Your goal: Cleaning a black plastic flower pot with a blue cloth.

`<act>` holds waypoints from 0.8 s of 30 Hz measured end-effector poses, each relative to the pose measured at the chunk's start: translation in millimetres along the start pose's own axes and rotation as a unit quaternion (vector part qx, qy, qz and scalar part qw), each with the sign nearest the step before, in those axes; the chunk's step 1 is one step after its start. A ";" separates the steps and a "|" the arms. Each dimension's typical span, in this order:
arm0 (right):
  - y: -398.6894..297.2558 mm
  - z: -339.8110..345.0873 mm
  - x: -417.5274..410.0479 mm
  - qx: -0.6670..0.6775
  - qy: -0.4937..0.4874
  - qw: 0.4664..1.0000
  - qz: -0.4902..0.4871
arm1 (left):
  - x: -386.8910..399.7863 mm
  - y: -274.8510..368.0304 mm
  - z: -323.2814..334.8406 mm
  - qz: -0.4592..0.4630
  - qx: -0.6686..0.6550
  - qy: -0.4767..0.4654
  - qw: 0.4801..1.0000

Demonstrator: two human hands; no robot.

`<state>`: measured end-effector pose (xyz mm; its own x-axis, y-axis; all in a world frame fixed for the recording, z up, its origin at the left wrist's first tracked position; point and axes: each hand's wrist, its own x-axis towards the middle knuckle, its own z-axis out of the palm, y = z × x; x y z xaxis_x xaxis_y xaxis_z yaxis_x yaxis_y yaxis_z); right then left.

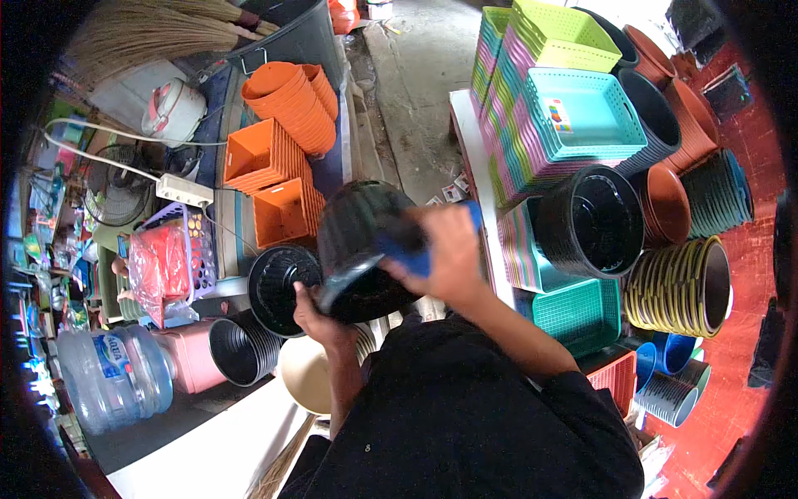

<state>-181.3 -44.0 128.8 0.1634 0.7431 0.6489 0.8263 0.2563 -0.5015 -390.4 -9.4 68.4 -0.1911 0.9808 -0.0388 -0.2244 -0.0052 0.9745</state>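
A black plastic pot [349,218] is tilted on its side in front of my chest, its opening facing down towards me. My left hand [324,321] grips its lower left rim, thumb raised. In my right hand [446,252] is a blue cloth [408,256], blurred by motion, held against or just over the pot's right side; whether it touches is unclear. Just left of the held pot stands a stack of black pots [274,280], partly hidden by my left hand.
Orange pots [280,100] and square orange planters [249,156] stand at the left, near a power strip [184,190] and a large water bottle [115,377]. At the right are stacked plastic baskets [586,112], black pots [548,224] and a green basket [576,315].
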 end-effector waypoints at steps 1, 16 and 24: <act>13.8 -2.0 -5.1 0.025 0.024 0.997 0.067 | -0.5 12.0 4.5 -0.072 -0.120 0.024 0.990; 39.8 -2.2 -17.6 0.087 0.047 0.985 0.139 | 0.5 10.2 4.5 0.060 -0.118 -0.145 0.981; 14.6 -9.4 -49.1 0.059 0.025 0.998 0.013 | 4.0 17.2 -2.2 -0.013 -0.176 -0.089 0.980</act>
<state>-172.2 -82.6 95.0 0.2123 0.7192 0.6615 0.7526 0.3115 -0.5802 -397.1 -6.0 84.5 -0.0188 0.9998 0.0076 -0.5483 -0.0167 0.8361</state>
